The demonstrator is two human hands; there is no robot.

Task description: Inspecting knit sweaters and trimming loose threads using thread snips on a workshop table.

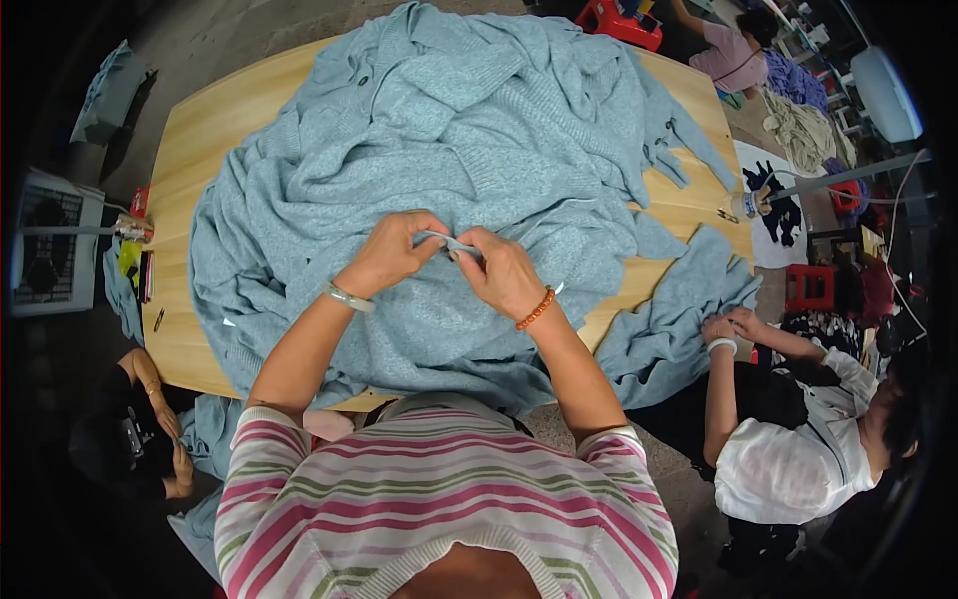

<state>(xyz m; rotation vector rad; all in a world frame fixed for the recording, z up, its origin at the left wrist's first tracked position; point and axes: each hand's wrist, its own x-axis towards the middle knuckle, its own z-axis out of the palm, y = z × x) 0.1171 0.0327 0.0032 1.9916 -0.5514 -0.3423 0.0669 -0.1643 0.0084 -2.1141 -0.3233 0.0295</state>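
Both hands meet at frame centre, the left hand and right hand pinching a small fold of the blue knit heaped over the worktop. Best keep the fold taut between fingertips, pulling gently.

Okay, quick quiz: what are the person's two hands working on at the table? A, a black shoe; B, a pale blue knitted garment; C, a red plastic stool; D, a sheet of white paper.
B: the left hand and right hand pinch a fold of the pale blue knitted garment heaped on the wooden table.
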